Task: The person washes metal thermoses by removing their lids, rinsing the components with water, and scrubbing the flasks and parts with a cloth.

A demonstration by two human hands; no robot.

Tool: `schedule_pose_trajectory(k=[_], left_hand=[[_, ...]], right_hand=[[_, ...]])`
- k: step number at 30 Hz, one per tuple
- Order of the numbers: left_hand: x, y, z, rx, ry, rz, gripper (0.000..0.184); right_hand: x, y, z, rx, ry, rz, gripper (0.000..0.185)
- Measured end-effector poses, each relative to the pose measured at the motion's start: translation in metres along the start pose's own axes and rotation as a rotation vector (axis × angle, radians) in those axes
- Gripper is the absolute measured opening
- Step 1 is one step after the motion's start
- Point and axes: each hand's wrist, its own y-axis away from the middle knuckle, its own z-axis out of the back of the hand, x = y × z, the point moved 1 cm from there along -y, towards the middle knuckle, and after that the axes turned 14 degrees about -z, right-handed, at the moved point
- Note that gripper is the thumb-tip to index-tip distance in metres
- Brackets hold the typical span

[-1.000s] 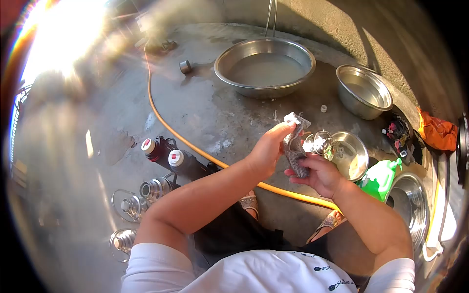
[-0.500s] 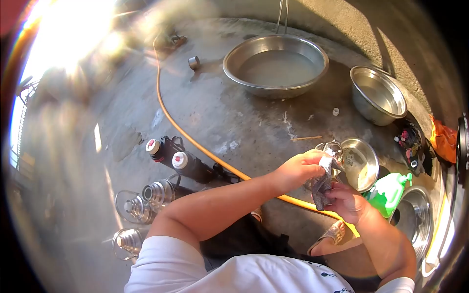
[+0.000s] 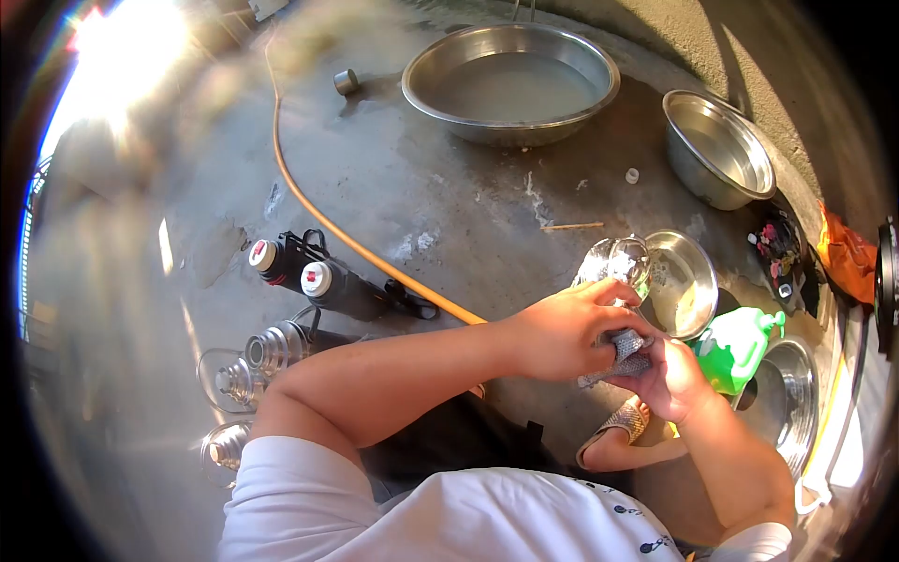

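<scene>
My left hand (image 3: pixel 576 328) is closed over a crumpled grey textured cloth (image 3: pixel 629 345), its fingers curled down on top. From the right, my right hand (image 3: pixel 670 379) meets it and grips the same cloth from below. Whether something small sits inside the cloth is hidden by my fingers. Just beyond my left fingers are shiny metal items (image 3: pixel 613 260), partly covered by the hand. Beside them lies a small steel basin (image 3: pixel 698 314) with a little cloudy liquid. A green plastic jug (image 3: pixel 730 351) stands to the right of my right hand.
A wide steel basin (image 3: pixel 524 126) of cloudy water sits at the back, a deeper one (image 3: pixel 702 169) to its right. An orange hose (image 3: pixel 351 244) crosses the floor. Several flasks (image 3: pixel 328 286) stand at left. A steel bowl (image 3: pixel 801 403) and orange bag (image 3: pixel 847 258) lie right.
My hands have come closer together, and the cloth that hung down between them is now bunched up. My left fingers have curled over it. The whole view has shifted slightly.
</scene>
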Motion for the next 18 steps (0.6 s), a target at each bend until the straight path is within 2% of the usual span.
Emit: schedule_pose_trajectory(k=[3,9,10,13,18], left_hand=[[0.001,0.002,-0.003,-0.013,-0.094,-0.053,0.047],[-0.001,0.007,-0.005,0.079,0.001,0.024,0.049],[0.0,0.01,-0.007,0.109,-0.041,-0.016,0.052],[0.001,0.013,-0.011,0.217,-0.117,-0.079,0.054],[0.005,0.014,-0.013,0.336,-0.123,-0.146,0.056]], right_hand=[[-0.004,0.0,0.005,-0.008,-0.075,-0.003,0.033],[-0.012,0.001,0.003,0.054,-0.19,0.008,0.039],[-0.012,0.004,-0.006,0.015,-0.163,0.014,0.039],[-0.018,0.001,-0.006,-0.002,-0.112,-0.067,0.03],[-0.023,-0.004,0.004,0.034,-0.044,-0.065,0.026]])
